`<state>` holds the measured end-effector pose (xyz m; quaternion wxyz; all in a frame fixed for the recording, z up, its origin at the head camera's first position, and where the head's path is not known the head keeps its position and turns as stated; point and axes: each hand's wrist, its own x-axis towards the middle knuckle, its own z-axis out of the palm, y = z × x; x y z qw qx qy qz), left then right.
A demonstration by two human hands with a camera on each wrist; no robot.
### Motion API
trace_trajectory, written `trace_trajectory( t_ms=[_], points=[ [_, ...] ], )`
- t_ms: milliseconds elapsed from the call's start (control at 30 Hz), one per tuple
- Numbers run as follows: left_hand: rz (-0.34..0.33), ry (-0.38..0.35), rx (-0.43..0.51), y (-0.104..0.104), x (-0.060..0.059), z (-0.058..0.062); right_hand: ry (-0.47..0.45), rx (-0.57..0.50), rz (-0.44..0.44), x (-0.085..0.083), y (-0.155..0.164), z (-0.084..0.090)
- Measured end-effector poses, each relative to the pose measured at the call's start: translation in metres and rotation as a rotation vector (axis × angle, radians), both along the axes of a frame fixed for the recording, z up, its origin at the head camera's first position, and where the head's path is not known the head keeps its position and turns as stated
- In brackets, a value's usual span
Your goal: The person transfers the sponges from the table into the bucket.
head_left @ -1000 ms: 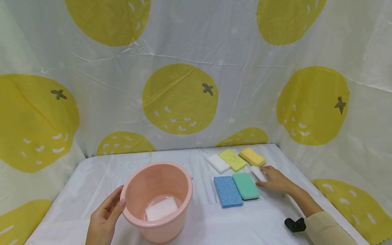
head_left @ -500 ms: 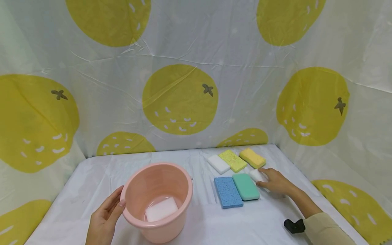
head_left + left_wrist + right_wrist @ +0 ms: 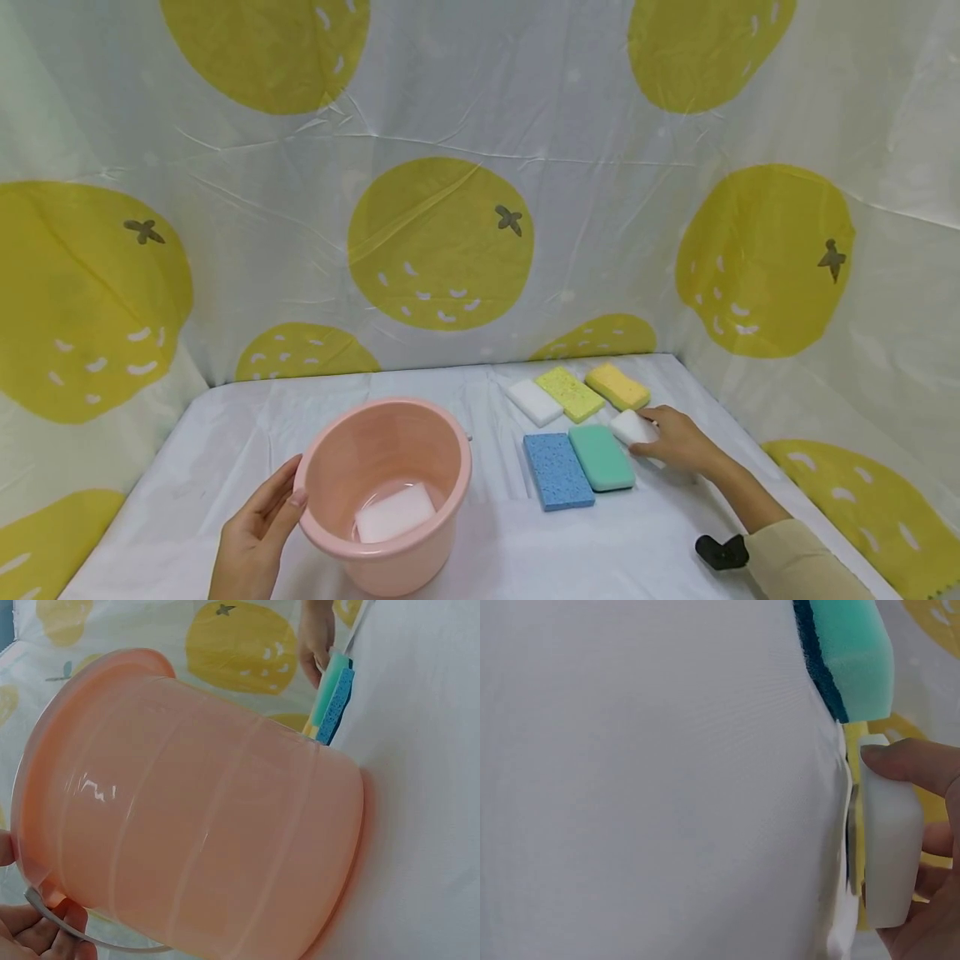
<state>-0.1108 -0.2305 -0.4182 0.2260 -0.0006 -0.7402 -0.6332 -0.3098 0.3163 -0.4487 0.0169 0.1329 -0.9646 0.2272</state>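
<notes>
My left hand (image 3: 258, 529) holds the rim of a pink bucket (image 3: 401, 567) at its left side, thumb and fingers at the edge. In the left wrist view, the fingers also lie by the bucket's thin handle (image 3: 124, 949). A white sponge block (image 3: 396, 512) lies on the bucket's bottom. On the right, my right hand (image 3: 681, 442) pinches another white sponge (image 3: 632, 427) between thumb and fingers. The right wrist view has this sponge (image 3: 892, 840) tilted up on its side. Just left of it lies a green sponge (image 3: 602, 458) with a dark underside.
A blue sponge (image 3: 558, 471) lies beside the green one. Farther back are a third white sponge (image 3: 535, 402), a yellow-green sponge (image 3: 570, 394) and an orange-yellow sponge (image 3: 617, 387). White cloth (image 3: 517, 550) covers the table, and a lemon-print curtain (image 3: 592, 250) surrounds it.
The white sponge in my right hand has tilted, with more of its top face showing. The left hand and bucket stay in place.
</notes>
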Motion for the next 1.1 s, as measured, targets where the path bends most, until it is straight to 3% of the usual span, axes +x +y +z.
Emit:
trace_trajectory(
  t_ms=[700, 1100],
  points=[
    [-0.027, 0.028, 0.019, -0.003, -0.004, -0.002, 0.023, -0.033, -0.023, 0.002, -0.008, 0.011],
    [-0.01, 0.01, 0.018, -0.003, -0.003, -0.002, 0.066, -0.045, 0.025, -0.002, -0.019, 0.022]
  ],
)
